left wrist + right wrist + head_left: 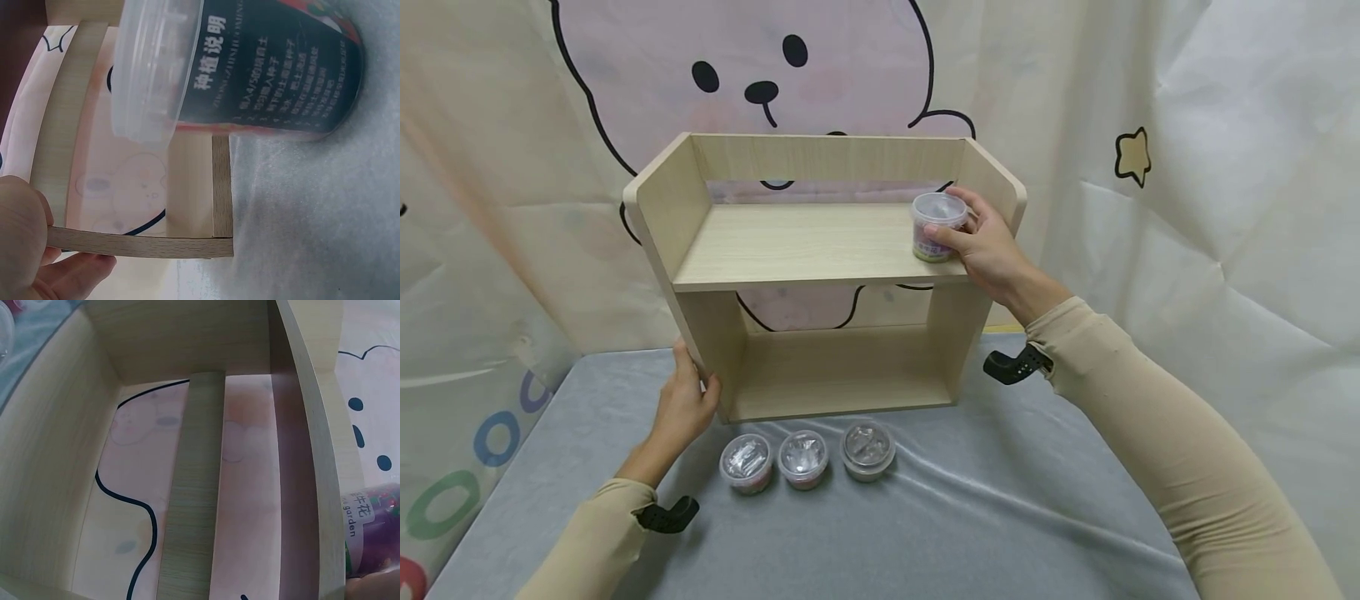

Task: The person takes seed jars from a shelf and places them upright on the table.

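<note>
A pale wooden two-tier shelf [797,242] stands on the cloth. At the right end of its upper board, my right hand [996,254] grips a lidded clear plastic cup [934,215], thumb in front and fingers behind. The right wrist view shows this cup's purple printed side [378,540] at the frame edge. My left hand [685,404] holds the shelf's left side panel low down; in the left wrist view its thumb and fingers lie on either side of the panel's edge [144,244].
Three more lidded cups, a left one [747,462], a middle one [803,458] and a right one [867,450], stand in front of the shelf on the grey cloth [970,517]. A printed curtain [1060,108] hangs behind. One dark-labelled cup [275,69] looms in the left wrist view.
</note>
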Available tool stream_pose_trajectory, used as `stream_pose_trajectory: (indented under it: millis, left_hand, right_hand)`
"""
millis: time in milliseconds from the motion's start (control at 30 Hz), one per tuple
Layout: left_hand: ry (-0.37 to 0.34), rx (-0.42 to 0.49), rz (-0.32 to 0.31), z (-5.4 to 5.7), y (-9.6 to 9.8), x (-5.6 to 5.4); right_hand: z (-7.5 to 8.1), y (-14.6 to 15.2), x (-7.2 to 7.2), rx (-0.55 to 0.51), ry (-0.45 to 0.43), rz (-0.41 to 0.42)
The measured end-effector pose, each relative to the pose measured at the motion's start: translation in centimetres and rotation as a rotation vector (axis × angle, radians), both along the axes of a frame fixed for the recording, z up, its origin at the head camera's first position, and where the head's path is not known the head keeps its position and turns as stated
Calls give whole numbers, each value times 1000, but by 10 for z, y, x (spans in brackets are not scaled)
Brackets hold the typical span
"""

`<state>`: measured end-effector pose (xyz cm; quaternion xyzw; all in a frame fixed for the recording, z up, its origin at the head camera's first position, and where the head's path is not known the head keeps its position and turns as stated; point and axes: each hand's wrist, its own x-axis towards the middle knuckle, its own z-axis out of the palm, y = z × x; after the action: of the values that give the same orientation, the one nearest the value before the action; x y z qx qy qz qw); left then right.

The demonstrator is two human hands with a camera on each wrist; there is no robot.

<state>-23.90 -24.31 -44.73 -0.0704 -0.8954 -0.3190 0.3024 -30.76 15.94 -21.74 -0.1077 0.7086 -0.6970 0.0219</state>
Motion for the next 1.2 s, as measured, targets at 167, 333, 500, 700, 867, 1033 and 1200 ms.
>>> stream_pose_trajectory:
  millis: [167,333,500,700,867,1033,1200]
  left_hand:
    - [3,-2,-9,0,-1,0]
    - [5,-6,-5,-1,-1,0]
    - [6,-2,7,-1,0,-1]
    - [5,-4,9,-1,0,-1]
    - [-14,-1,12,0,0,0]
    - [-17,0,8,-1,-1,0]
    - [-10,-5,1,-1,-1,0]
  right_hand:
    - [3,2,6,-52,-3,42]
    - [6,6,19,-89,12,93]
    - [6,11,33,-55,51,133]
    - [2,17,47,-48,56,178]
    - [-5,20,56,-33,75,201]
    - [-14,24,64,-18,79,259]
    - [-26,29,72,-10,75,300]
